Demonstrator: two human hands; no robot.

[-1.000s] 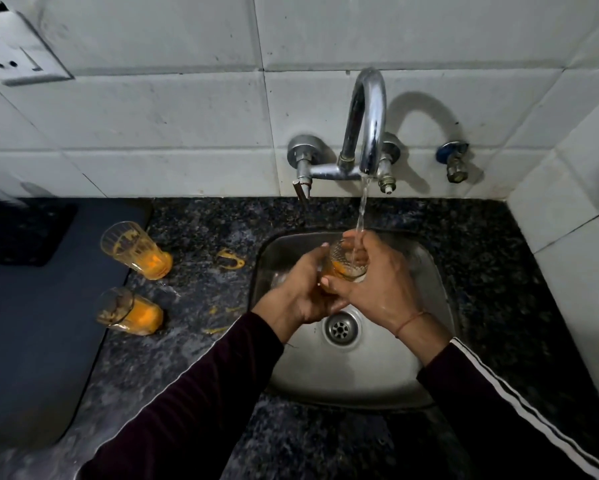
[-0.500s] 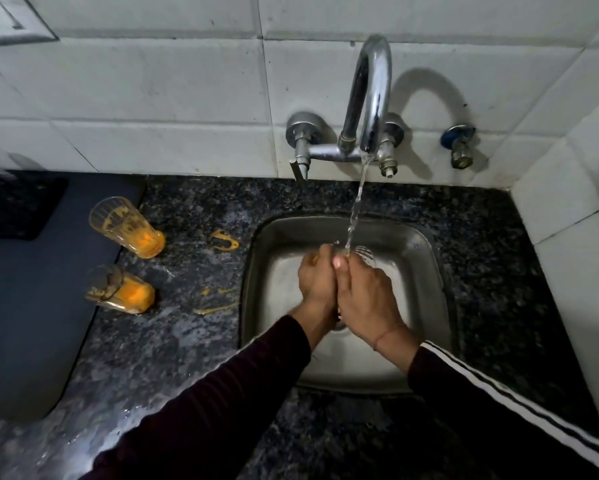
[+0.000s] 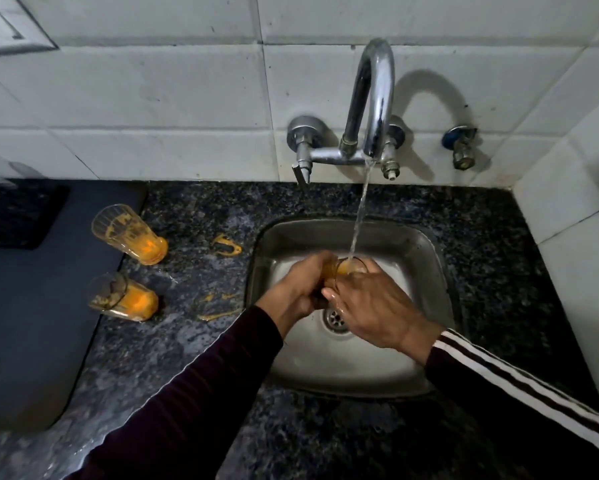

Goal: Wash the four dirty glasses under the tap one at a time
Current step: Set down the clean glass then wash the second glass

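Over the steel sink (image 3: 426, 258), my left hand (image 3: 301, 289) and my right hand (image 3: 370, 303) both grip a glass (image 3: 348, 266) with orange residue. Its mouth faces up and away, and the stream from the chrome tap (image 3: 374, 98) falls into it. Most of the glass is hidden by my fingers. Two more dirty glasses lie on their sides on the dark counter at the left: the far glass (image 3: 132, 235) and the near glass (image 3: 121, 297), both smeared with orange.
Orange spills (image 3: 227, 245) mark the granite counter (image 3: 187, 341) between the glasses and the sink. A dark mat (image 3: 21, 306) covers the left side. White tiled walls close in behind and on the right, with a small valve (image 3: 460, 147) and a wall socket (image 3: 7, 32).
My hands have turned the glass under the stream, so its orange-stained mouth shows again above my fingers. The view has shifted slightly. The glasses on the counter have not moved.
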